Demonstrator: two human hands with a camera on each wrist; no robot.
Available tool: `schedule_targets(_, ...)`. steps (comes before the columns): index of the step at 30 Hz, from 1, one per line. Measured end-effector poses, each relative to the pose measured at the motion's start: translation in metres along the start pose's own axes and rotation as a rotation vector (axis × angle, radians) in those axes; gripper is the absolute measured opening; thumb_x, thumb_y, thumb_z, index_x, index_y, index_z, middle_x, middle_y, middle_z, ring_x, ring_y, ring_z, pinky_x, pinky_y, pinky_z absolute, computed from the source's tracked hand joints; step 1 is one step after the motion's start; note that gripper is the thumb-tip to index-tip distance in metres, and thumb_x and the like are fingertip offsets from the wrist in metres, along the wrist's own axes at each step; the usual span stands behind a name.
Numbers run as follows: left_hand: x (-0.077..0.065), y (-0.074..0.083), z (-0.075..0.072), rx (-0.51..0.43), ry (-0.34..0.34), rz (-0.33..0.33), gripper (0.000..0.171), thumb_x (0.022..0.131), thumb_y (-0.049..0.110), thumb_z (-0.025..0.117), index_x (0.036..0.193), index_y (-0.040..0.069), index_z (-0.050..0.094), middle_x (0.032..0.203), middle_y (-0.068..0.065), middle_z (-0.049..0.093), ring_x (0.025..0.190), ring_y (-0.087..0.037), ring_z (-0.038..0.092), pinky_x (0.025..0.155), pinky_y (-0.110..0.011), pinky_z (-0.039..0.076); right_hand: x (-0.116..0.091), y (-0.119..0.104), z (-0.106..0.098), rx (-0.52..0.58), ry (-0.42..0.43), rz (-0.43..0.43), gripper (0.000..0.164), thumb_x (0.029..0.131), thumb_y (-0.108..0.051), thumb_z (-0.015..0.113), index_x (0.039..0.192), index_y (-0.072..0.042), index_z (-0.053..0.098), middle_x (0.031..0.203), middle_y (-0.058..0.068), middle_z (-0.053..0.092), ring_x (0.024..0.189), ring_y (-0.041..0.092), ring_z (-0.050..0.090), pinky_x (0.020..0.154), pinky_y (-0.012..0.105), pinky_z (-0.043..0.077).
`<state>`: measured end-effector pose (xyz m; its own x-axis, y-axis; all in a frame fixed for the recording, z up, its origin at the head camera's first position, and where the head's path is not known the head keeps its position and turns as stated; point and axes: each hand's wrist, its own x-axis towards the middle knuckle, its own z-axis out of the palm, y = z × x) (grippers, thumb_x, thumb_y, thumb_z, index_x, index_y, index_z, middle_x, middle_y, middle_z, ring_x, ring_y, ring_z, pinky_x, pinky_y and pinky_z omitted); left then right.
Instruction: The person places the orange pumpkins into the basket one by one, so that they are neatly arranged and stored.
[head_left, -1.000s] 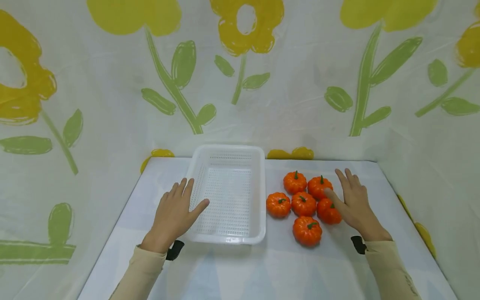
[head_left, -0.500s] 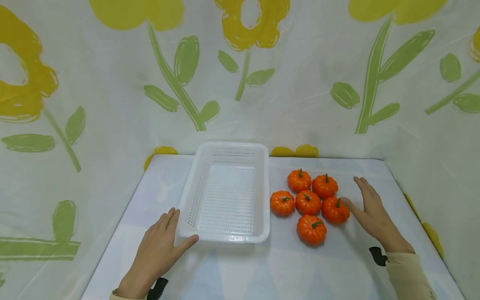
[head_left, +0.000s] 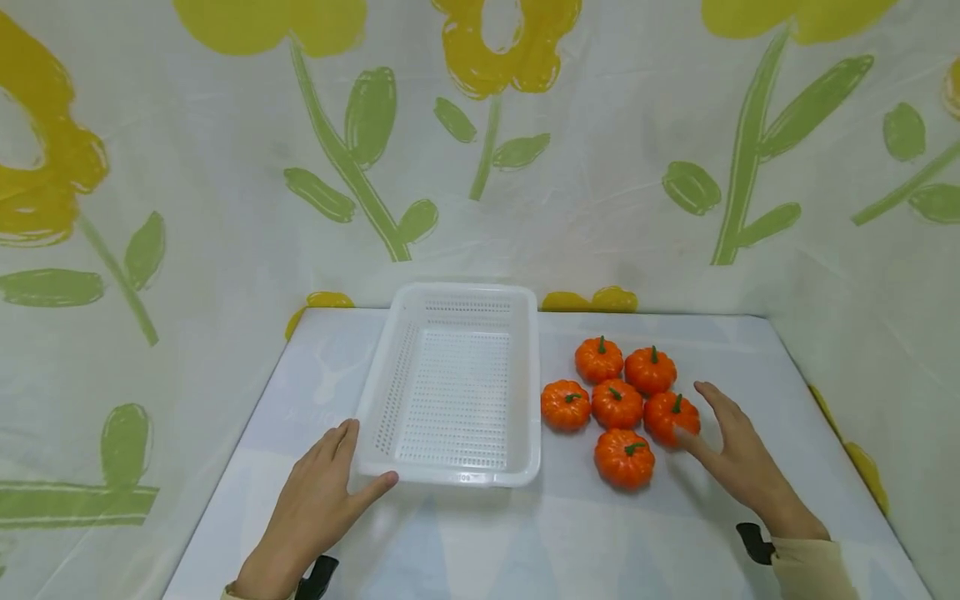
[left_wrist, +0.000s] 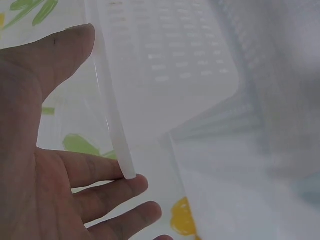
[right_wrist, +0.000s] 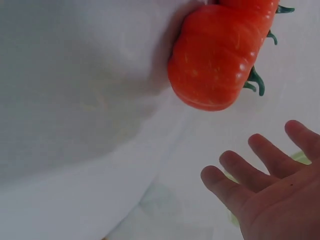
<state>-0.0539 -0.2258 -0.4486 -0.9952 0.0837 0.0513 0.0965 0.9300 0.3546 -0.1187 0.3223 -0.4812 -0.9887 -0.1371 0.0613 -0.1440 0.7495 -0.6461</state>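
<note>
A white perforated plastic basket (head_left: 457,400) stands on the table, with nothing inside it. My left hand (head_left: 311,492) is at its near left corner, fingers straight and thumb spread; in the left wrist view the fingertips (left_wrist: 140,184) meet the basket's rim (left_wrist: 112,120). To the basket's right sit several small orange pumpkins with green stems, among them a front one (head_left: 624,460) and a rightmost one (head_left: 671,419). Beside the rightmost pumpkin, my right hand (head_left: 750,467) hovers with fingers extended and holds nothing. In the right wrist view a pumpkin (right_wrist: 215,60) lies apart from the fingers.
The pale table (head_left: 510,542) has its back edge against a hanging cloth (head_left: 585,192) printed with yellow flowers and green leaves. The cloth also runs along the left and right sides. Black straps circle both wrists.
My left hand has drawn back from over the basket to its near left corner. The right hand has shifted right and nearer, then dipped slightly beside the rightmost pumpkin. The view has shifted slightly.
</note>
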Motion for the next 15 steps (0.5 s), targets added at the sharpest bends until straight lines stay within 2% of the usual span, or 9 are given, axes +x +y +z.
schedule_targets(4,0.0,0.0,0.0,-0.007,0.002,0.003,0.103,0.09,0.07,0.061,0.151,-0.009,0.037,0.154,-0.025,0.041,0.138,-0.048,0.04,0.108,-0.065,0.036,-0.008,-0.004,0.005,-0.006,0.042,-0.013,0.084,0.097,-0.035,0.07,0.161,-0.006,0.023,0.162,0.029,0.021,0.143,0.057,0.019,0.106,0.08,0.018)
schedule_targets(7,0.0,0.001,0.0,-0.008,0.003,0.005,0.103,0.089,0.07,0.061,0.151,-0.009,0.038,0.153,-0.025,0.042,0.137,-0.047,0.041,0.108,-0.064,0.036,-0.014,-0.009,0.008,-0.018,0.104,-0.054,0.082,0.094,-0.032,0.075,0.158,-0.006,0.03,0.16,0.027,0.028,0.141,0.056,0.024,0.107,0.079,0.02)
schedule_targets(9,0.0,0.001,-0.001,-0.005,0.005,0.004,0.104,0.089,0.071,0.06,0.15,-0.009,0.038,0.153,-0.025,0.042,0.137,-0.047,0.041,0.108,-0.064,0.036,-0.017,-0.012,0.011,-0.031,0.144,-0.092,0.08,0.092,-0.03,0.078,0.156,-0.007,0.036,0.157,0.024,0.035,0.139,0.05,0.032,0.118,0.057,0.027)
schedule_targets(11,0.0,0.001,-0.001,-0.002,0.005,0.002,0.104,0.089,0.072,0.06,0.15,-0.009,0.039,0.153,-0.025,0.043,0.137,-0.047,0.042,0.108,-0.064,0.037,-0.02,-0.017,0.013,-0.038,0.174,-0.129,0.079,0.089,-0.027,0.081,0.153,-0.006,0.041,0.152,0.021,0.043,0.132,0.043,0.042,0.114,0.032,0.035)
schedule_targets(12,0.0,0.001,-0.002,-0.001,0.003,0.002,0.105,0.088,0.073,0.059,0.15,-0.009,0.039,0.152,-0.025,0.043,0.136,-0.047,0.042,0.108,-0.064,0.037,-0.021,-0.019,0.014,-0.049,0.182,-0.139,0.078,0.087,-0.027,0.083,0.152,-0.006,0.043,0.149,0.019,0.047,0.127,0.039,0.047,0.108,0.022,0.037)
schedule_targets(13,0.0,0.001,-0.002,0.001,0.001,0.001,0.105,0.088,0.074,0.058,0.15,-0.009,0.038,0.153,-0.025,0.042,0.137,-0.047,0.042,0.108,-0.064,0.037,-0.022,-0.022,0.016,-0.058,0.183,-0.146,0.078,0.087,-0.026,0.083,0.151,-0.005,0.045,0.147,0.017,0.049,0.122,0.035,0.05,0.1,0.015,0.04)
schedule_targets(14,0.0,0.001,-0.002,0.003,0.001,-0.001,0.106,0.088,0.074,0.058,0.15,-0.009,0.038,0.153,-0.026,0.042,0.137,-0.047,0.042,0.108,-0.064,0.037,-0.022,-0.025,0.017,-0.061,0.18,-0.149,0.077,0.086,-0.026,0.084,0.149,-0.005,0.046,0.145,0.016,0.051,0.117,0.033,0.054,0.092,0.013,0.043)
schedule_targets(15,0.0,0.0,-0.002,0.005,0.002,-0.001,0.106,0.088,0.074,0.058,0.15,-0.01,0.038,0.153,-0.026,0.042,0.137,-0.047,0.042,0.108,-0.064,0.037,-0.023,-0.027,0.019,-0.063,0.17,-0.15,0.077,0.085,-0.027,0.085,0.148,-0.005,0.047,0.142,0.016,0.053,0.113,0.031,0.056,0.09,0.019,0.049)
